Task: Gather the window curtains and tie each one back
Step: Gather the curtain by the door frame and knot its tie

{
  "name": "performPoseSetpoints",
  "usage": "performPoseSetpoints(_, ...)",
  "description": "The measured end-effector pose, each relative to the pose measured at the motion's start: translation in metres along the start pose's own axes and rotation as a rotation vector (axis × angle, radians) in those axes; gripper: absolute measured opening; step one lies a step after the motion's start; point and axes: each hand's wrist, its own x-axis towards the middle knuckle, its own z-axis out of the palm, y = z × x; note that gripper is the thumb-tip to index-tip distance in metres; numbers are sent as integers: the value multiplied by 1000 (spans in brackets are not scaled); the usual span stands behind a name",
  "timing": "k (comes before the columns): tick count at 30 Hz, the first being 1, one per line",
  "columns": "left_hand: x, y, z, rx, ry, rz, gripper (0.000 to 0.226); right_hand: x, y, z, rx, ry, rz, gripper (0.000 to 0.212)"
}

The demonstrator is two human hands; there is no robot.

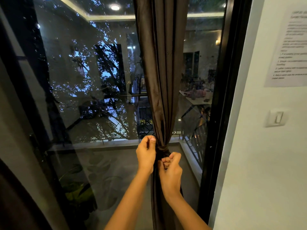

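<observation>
Where cinched by the tie band, found the curtain drawn to a tight waist; recorded dark brown, faintly glossy cloth, hanging in long vertical folds from 12 o'clock down past the lower edge of view at 6. Noted window glass behind, reflecting a ceiling light, with trees and a balcony railing beyond; black window frame at 3 o'clock of the curtain, then white wall carrying a light switch and a printed sheet, text unreadable. Found left hand at 9 o'clock of the band, fingers curled, thumb pressed to the curtain's edge just above it, pinching the cloth. Found right hand at 5 o'clock of the band, just beside it, fist closed round dark fabric directly beneath; could not tell whether tie end or curtain fold.
</observation>
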Motion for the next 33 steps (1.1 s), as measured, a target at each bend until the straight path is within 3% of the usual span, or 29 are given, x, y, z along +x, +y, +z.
performPoseSetpoints(7, 29, 30, 4, -303, -50, -115, 25, 10, -13, -11, -87, -72, -85, 31)
performPoseSetpoints(13, 46, 40, 8, -407, -59, -196, 21, 19, -22, -10, -135, -122, -133, 33)
performPoseSetpoints(19, 40, 13, 10, -399, -89, -326, 26, 3, -8, -4, -163, -178, -85, 35)
performPoseSetpoints(27, 28, -4, 10, -227, -196, -290, 30, -7, 10, -8, -262, -211, -48, 35)
performPoseSetpoints(33, 34, 4, 15, -162, -198, -224, 29, 1, 6, -10, -198, -192, -32, 36)
